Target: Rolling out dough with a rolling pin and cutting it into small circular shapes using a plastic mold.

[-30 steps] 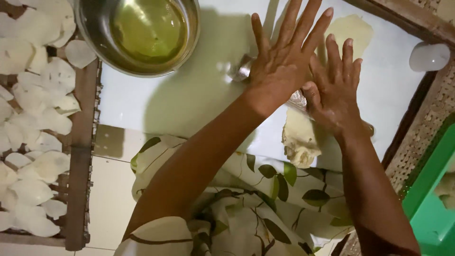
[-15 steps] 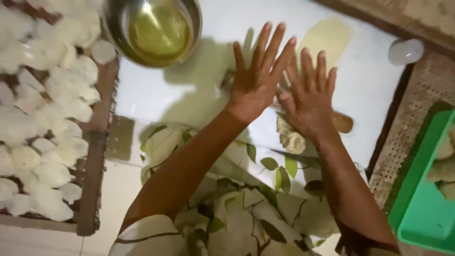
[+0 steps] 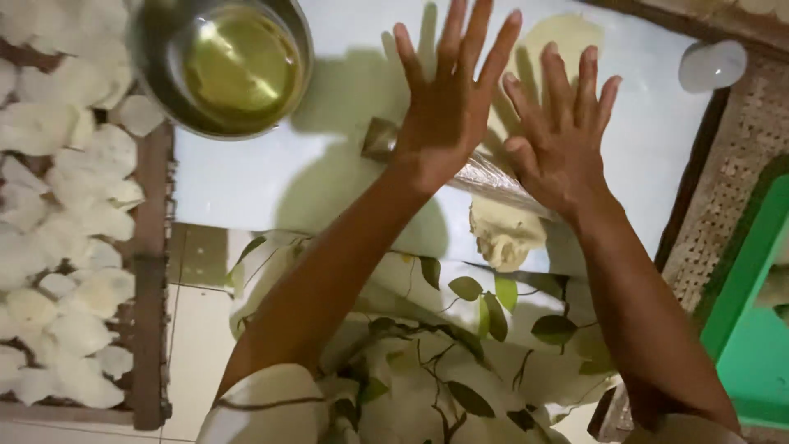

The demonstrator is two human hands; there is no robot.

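Both hands lie flat with fingers spread, palms pressing a plastic-wrapped cylindrical rolling pin (image 3: 493, 177) on the white work surface (image 3: 271, 181). Its long axis runs crosswise, slanting from under the left hand (image 3: 448, 107) down to the right hand (image 3: 563, 136). The flattened pale dough sheet (image 3: 567, 37) lies just beyond the fingertips.

No packages, labels, signs or screens visible anywhere in head view.
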